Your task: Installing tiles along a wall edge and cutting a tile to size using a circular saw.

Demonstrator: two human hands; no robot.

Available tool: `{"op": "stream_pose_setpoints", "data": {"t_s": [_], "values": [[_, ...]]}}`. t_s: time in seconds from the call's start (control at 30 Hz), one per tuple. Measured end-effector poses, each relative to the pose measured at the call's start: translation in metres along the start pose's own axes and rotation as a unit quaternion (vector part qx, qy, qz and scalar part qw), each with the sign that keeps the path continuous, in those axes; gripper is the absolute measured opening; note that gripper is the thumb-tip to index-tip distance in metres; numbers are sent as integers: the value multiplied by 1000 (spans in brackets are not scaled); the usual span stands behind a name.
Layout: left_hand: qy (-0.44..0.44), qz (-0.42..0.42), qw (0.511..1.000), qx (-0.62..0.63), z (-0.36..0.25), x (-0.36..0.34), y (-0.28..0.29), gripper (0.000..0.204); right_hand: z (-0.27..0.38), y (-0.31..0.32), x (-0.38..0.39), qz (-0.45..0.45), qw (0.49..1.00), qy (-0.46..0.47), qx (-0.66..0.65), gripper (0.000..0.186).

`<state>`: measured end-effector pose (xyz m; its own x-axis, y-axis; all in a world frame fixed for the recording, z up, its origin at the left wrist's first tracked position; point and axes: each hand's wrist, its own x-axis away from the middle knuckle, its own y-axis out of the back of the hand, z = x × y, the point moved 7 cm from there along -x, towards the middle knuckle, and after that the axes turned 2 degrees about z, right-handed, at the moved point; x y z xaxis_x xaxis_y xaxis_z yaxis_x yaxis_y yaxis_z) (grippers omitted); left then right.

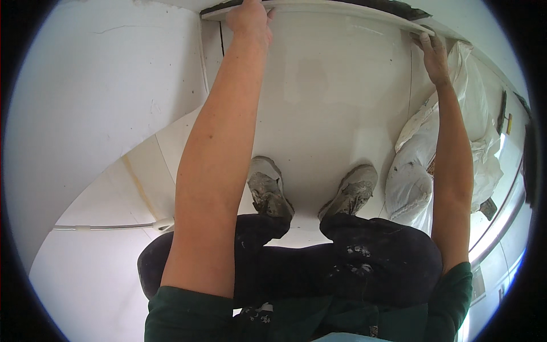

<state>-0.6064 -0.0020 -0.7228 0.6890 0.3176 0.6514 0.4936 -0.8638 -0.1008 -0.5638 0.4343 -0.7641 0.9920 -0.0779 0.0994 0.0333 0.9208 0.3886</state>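
A long, thin pale strip [342,9], like a skirting board or the edge of a panel, runs along the foot of the far wall. My left hand [249,21] is closed over its left part, with the fingertips partly cut off by the top of the picture. At the strip's right end my right hand [431,52] grips it, thumb and fingers at the edge. A dark, rough-edged gap [393,7] shows just behind the strip. Both arms are stretched far forward over my bent knees.
Pale floor tiles [330,102] lie under my dusty shoes [268,185]. A crumpled white sack [411,185] sits beside my right forearm. To the left stands a white wall [102,85], with a thin white pole or hose [114,227] on the floor below it.
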Motion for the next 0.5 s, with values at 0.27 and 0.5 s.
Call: {"op": "stream_pose_setpoints", "data": {"t_s": [0.27,0.5], "values": [[-51,158,978,-123,-15,8,10,26,5,5,-10,3,996,-33,86,49],[-104,14,969,-222,-4,13,7,35,4,7,-12,-36,997,-10,63,49]]}}
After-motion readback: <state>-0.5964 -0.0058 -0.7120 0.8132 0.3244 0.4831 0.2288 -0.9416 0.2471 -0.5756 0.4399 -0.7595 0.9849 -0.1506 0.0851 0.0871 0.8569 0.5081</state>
